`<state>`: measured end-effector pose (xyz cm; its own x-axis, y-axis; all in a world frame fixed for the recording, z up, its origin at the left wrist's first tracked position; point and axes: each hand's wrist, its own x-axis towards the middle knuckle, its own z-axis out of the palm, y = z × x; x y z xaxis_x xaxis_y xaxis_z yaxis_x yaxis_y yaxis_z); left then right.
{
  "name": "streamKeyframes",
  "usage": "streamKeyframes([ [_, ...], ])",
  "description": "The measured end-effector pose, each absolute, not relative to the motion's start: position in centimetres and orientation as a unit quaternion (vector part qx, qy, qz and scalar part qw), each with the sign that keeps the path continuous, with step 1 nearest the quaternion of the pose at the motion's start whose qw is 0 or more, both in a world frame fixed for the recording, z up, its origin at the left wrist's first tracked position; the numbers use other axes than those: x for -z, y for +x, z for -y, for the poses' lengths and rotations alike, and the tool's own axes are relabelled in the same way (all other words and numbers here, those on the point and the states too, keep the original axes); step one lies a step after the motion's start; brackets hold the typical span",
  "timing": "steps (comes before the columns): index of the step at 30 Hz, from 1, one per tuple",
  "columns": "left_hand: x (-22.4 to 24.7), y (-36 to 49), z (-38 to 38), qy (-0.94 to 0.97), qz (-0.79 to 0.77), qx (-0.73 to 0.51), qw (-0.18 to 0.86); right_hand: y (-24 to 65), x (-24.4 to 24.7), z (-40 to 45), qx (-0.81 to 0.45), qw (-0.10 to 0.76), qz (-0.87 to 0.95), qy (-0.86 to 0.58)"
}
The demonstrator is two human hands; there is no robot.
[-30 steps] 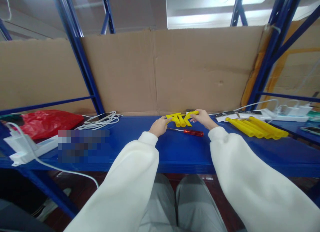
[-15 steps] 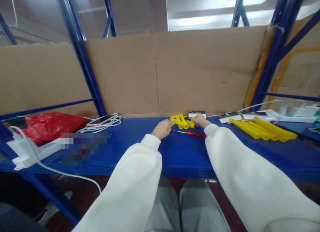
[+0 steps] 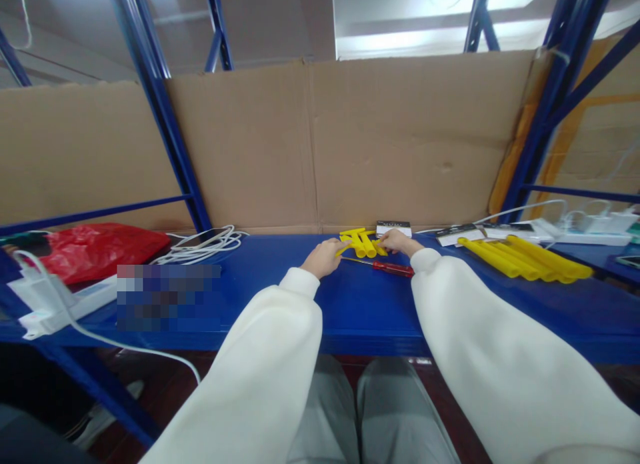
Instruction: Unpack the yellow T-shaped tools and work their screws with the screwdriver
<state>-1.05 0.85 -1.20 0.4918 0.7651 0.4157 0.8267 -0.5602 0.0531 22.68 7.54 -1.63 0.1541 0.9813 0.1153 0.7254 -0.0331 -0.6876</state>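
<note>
My left hand is closed on a thin yellow plastic piece at its fingertips, over the far middle of the blue shelf. Beside it lie several yellow tube-shaped plastic parts, some with a crosswise end. My right hand pinches a small yellow plastic piece at the right end of this group; its fingers partly cover it. A screwdriver with a red handle lies in front, its shaft pointing left. Behind my right hand stands a small black-and-white box.
Long yellow tubes lie on the right, near more small boxes and white chargers. On the left are a red plastic bag, a coiled white cable and a power strip. Cardboard walls the back.
My right hand's fingers have shifted slightly left and straightened over the small yellow piece. More of the screwdriver's red handle shows. My left hand has hardly moved.
</note>
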Motion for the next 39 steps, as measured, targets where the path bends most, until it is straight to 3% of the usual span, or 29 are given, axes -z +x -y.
streamKeyframes([
  [24,0.9,-0.8,-0.5,-0.841,0.498,0.202,0.06,21.5,-0.6,-4.9,-0.199,0.248,0.628,-0.71],
  [27,0.4,-0.7,0.1,-0.831,0.523,0.178,0.069,21.0,-1.7,-3.6,-0.19,0.279,0.634,-0.696],
  [30,0.0,-0.5,0.7,-0.821,0.542,0.162,0.079,19.9,-2.7,-1.9,-0.321,0.333,0.633,-0.621],
  [33,-0.1,-0.5,0.7,-0.82,0.544,0.16,0.078,18.6,-2.8,-0.7,-0.492,0.319,0.626,-0.513],
  [39,0.3,-0.7,0.0,-0.826,0.527,0.188,0.065,16.7,-1.3,-0.6,-0.515,0.412,0.595,-0.46],
])
